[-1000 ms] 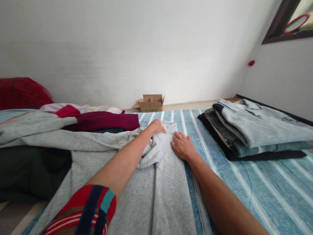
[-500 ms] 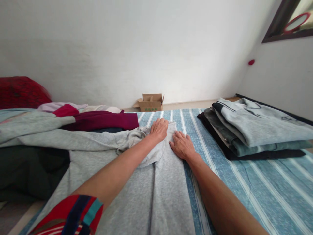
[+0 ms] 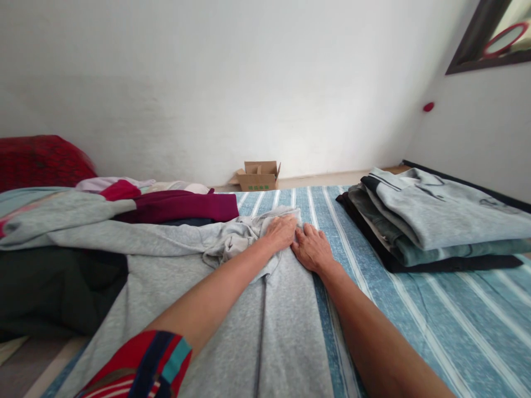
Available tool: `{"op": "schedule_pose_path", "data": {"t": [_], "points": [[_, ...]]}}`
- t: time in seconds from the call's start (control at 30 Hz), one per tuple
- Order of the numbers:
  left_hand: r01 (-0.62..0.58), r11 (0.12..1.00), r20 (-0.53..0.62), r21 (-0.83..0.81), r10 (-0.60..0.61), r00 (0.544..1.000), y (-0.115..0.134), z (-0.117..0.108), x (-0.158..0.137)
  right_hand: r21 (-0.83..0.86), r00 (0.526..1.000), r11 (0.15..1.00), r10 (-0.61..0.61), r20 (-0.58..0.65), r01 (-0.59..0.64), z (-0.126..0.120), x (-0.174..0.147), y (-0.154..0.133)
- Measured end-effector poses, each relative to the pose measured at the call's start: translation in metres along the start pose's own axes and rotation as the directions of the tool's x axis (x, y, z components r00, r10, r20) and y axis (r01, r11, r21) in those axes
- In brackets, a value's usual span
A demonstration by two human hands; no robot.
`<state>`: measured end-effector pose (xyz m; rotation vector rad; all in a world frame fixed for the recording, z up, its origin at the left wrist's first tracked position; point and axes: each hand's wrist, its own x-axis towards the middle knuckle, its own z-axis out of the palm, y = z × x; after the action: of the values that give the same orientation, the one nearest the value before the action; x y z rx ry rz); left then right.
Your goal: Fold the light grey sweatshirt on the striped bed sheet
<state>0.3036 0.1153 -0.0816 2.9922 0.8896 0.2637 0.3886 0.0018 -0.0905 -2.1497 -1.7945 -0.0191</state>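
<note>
A light grey long-sleeved top [image 3: 290, 320] lies spread over the striped bed sheet in front of me, with a long crease down it. One sleeve [image 3: 136, 237] stretches off to the left, and the cloth is bunched near the collar end. My left hand [image 3: 282, 232] rests on the far right corner of the top, its fingers laid over the fabric and slightly blurred. Close beside it, my right hand [image 3: 313, 247] lies flat with fingers apart, on the top's right edge and the sheet. Both palms are hidden.
On the right sits a stack of folded clothes [image 3: 448, 221], a grey polo shirt uppermost. Loose garments lie at left, including a maroon one [image 3: 186, 205] and a dark one [image 3: 58, 293]. A cardboard box [image 3: 258, 179] stands by the wall beyond the blue striped sheet [image 3: 415, 309].
My left hand has moved right and slightly nearer, and its fingers lie flatter on the cloth. Fabric at the far corner looks more rumpled. My right hand has barely shifted.
</note>
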Motion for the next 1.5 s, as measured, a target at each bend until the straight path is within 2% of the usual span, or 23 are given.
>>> {"op": "schedule_pose_path", "data": {"t": [0.1,0.2,0.5,0.67,0.83,1.0,1.13,1.3,1.4,1.5], "points": [[-0.035,0.999,0.030,0.009,0.035,0.999,-0.001,0.005,0.012,-0.008,1.000,1.000,0.018,-0.019,-0.018,0.001,-0.001,0.000],[-0.016,1.000,0.024,0.016,0.015,1.000,-0.005,0.011,0.018,-0.029,0.999,0.999,0.033,-0.035,-0.034,0.001,-0.003,-0.001],[-0.003,1.000,-0.035,0.028,0.004,0.999,-0.007,0.019,0.016,-0.086,0.995,0.994,0.063,-0.073,-0.069,0.000,-0.007,-0.005],[-0.001,1.000,-0.023,0.020,0.001,1.000,-0.008,0.023,0.018,-0.093,0.997,0.994,0.054,-0.051,-0.059,-0.002,-0.008,-0.005],[0.055,0.998,-0.038,0.028,-0.053,0.998,0.001,0.019,0.017,-0.068,0.995,0.993,0.091,-0.028,-0.093,-0.001,-0.007,-0.005],[0.060,0.997,-0.064,0.044,-0.057,0.996,0.007,0.011,0.011,-0.011,0.986,0.986,0.164,-0.028,-0.165,-0.001,-0.004,-0.002],[0.081,0.996,-0.092,0.037,-0.077,0.993,0.006,0.010,0.009,0.018,0.974,0.974,0.225,-0.022,-0.224,0.001,0.009,0.004],[0.123,0.992,-0.195,0.014,-0.118,0.974,0.007,0.010,0.003,0.046,0.948,0.949,0.315,-0.042,-0.313,0.006,0.040,0.009],[0.205,0.979,-0.246,-0.002,-0.199,0.948,0.009,0.010,0.001,0.080,0.929,0.929,0.365,-0.058,-0.360,0.011,0.056,0.010],[0.305,0.952,-0.244,-0.032,-0.304,0.921,0.011,0.009,0.001,0.119,0.907,0.907,0.414,-0.079,-0.404,0.013,0.066,0.011]]}}
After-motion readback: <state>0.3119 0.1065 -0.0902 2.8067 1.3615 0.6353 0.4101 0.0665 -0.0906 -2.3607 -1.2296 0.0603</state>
